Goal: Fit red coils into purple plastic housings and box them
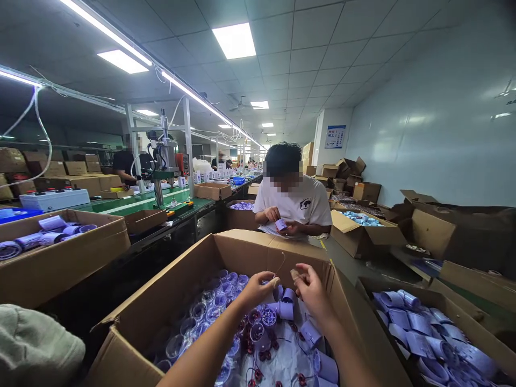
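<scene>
My left hand (261,289) is closed above the open carton, its fingertips pinched on a thin wire (283,260) that curves upward. A little to the right, my right hand (312,287) has its fingers curled together at the tips; anything between them is too small to make out. Tan coverings show on some fingertips. Below both hands lie lavender cylindrical housings (285,310), some with parts inside, and small red coiled wires (264,355). Clear plastic cups (198,310) fill the carton's left side.
The large carton's wall (169,279) surrounds my working area. Across from me a person (292,204) holds a lavender housing. More housings fill boxes at right (427,328) and left (52,231). A press machine (163,161) stands on the green conveyor bench.
</scene>
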`<move>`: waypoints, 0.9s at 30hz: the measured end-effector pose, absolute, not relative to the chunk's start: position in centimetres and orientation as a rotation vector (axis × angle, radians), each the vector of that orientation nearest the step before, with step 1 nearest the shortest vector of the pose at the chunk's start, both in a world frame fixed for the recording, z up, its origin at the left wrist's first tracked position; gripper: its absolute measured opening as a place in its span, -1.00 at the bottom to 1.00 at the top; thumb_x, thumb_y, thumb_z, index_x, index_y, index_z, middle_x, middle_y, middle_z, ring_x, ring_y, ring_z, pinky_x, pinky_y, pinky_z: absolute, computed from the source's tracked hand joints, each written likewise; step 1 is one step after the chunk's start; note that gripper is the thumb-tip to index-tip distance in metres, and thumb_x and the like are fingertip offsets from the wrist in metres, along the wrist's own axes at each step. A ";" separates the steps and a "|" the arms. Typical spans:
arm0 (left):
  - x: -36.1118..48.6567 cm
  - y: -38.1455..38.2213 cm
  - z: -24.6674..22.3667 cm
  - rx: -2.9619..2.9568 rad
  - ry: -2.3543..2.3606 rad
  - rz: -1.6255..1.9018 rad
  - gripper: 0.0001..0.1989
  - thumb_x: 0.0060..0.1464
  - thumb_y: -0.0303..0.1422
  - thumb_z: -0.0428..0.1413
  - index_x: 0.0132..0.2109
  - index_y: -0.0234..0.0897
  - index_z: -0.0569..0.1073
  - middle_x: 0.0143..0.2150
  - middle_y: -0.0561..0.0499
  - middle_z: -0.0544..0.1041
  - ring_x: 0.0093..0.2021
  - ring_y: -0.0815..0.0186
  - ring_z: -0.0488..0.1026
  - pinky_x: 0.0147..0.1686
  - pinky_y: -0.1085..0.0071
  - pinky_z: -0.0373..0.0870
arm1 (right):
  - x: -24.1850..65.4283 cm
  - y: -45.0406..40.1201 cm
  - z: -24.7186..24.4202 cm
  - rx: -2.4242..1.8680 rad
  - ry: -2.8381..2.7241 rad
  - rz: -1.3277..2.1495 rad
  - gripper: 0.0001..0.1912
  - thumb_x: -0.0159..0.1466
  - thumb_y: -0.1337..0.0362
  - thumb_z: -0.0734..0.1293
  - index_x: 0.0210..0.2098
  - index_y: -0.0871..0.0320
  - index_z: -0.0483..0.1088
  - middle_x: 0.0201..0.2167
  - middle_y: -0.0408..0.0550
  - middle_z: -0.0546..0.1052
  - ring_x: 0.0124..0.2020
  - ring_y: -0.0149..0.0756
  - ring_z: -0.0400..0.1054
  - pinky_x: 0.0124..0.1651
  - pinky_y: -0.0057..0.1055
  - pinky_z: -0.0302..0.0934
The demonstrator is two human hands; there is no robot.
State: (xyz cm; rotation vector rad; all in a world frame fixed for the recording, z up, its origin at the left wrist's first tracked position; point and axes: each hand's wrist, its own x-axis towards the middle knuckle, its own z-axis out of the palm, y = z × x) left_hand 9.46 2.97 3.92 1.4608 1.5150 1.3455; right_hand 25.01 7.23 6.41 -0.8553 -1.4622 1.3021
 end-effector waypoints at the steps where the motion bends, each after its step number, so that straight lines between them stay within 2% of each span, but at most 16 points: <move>1: 9.4 3.0 4.0 1.441 1.492 1.329 -0.47 -0.08 0.06 0.09 -0.30 -0.39 0.52 -0.47 0.03 0.42 -0.47 0.41 0.24 -0.47 0.50 0.17 | 24.9 7.1 6.2 -0.822 -1.558 1.227 -0.63 -0.01 0.09 0.39 -0.23 0.12 0.39 -0.62 -0.24 0.35 -0.57 -0.37 0.23 -0.47 -0.42 0.13; 3: 9.3 2.9 4.2 1.424 1.432 1.298 -0.39 -0.16 0.14 0.10 -0.30 -0.40 0.52 -0.49 0.05 0.40 -0.50 0.44 0.21 -0.48 0.50 0.14 | 24.6 6.7 5.9 -0.716 -1.762 1.122 -0.70 0.01 0.26 0.34 -0.22 0.10 0.45 -0.48 -0.15 0.46 -0.42 -0.29 0.34 -0.31 -0.37 0.22; 6: 9.3 2.6 4.4 1.445 1.339 1.221 -0.28 -0.24 0.22 0.10 -0.27 -0.42 0.53 -0.45 0.03 0.42 -0.48 0.44 0.21 -0.46 0.50 0.14 | 24.4 6.0 6.0 -0.628 -1.953 1.021 -0.67 0.00 0.39 0.29 -0.23 0.07 0.51 -0.29 -0.06 0.52 -0.23 -0.21 0.38 -0.12 -0.32 0.23; 13: 9.2 1.8 4.4 1.452 1.274 1.077 -0.25 -0.23 0.27 0.04 -0.29 -0.41 0.51 -0.50 0.08 0.37 -0.52 0.49 0.15 -0.52 0.53 0.06 | 24.5 6.2 6.2 -0.659 -2.011 0.898 -0.79 0.01 0.39 0.26 -0.41 0.09 0.50 -0.44 -0.08 0.48 -0.36 -0.23 0.35 -0.26 -0.34 0.22; 17: 9.5 1.6 4.7 1.286 1.177 1.120 -0.25 -0.21 0.29 0.00 -0.29 -0.38 0.50 -0.48 0.05 0.40 -0.54 0.48 0.22 -0.53 0.52 0.14 | 24.4 6.6 6.2 -0.702 -1.830 0.982 -0.87 -0.01 0.33 0.28 -0.44 0.11 0.44 -0.48 -0.09 0.49 -0.41 -0.24 0.35 -0.31 -0.33 0.22; 18: 9.5 1.6 4.9 1.206 1.138 1.144 -0.25 -0.17 0.29 -0.03 -0.25 -0.36 0.49 -0.44 0.03 0.43 -0.53 0.46 0.26 -0.52 0.51 0.19 | 24.4 6.7 6.2 -0.709 -1.742 1.040 -0.86 -0.01 0.27 0.31 -0.42 0.12 0.44 -0.47 -0.07 0.50 -0.41 -0.23 0.37 -0.30 -0.32 0.24; 20: 9.5 1.6 5.2 1.012 1.067 1.218 -0.26 -0.08 0.28 -0.12 -0.17 -0.31 0.47 -0.39 0.00 0.47 -0.48 0.40 0.35 -0.47 0.47 0.29 | 24.5 6.8 6.5 -0.719 -1.548 1.174 -0.71 -0.04 0.15 0.37 -0.33 0.14 0.44 -0.43 -0.05 0.52 -0.40 -0.22 0.38 -0.31 -0.31 0.27; 23: 9.1 1.9 5.5 0.728 0.983 1.351 -0.25 -0.05 0.29 -0.19 -0.20 -0.33 0.43 -0.45 -0.02 0.46 -0.43 0.34 0.42 -0.38 0.39 0.39 | 24.8 7.0 6.9 -0.726 -1.301 1.330 -0.48 -0.17 0.06 0.47 -0.23 0.16 0.45 -0.41 -0.06 0.52 -0.45 -0.28 0.37 -0.35 -0.33 0.29; 27: 8.3 2.2 5.6 0.576 0.906 1.496 -0.29 -0.05 0.26 -0.13 -0.28 -0.38 0.39 -0.47 -0.05 0.46 -0.38 0.30 0.47 -0.29 0.36 0.44 | 25.1 7.0 7.3 -0.687 -1.159 1.460 -0.46 -0.26 0.06 0.55 -0.31 0.17 0.49 -0.43 -0.10 0.53 -0.48 -0.37 0.34 -0.37 -0.40 0.31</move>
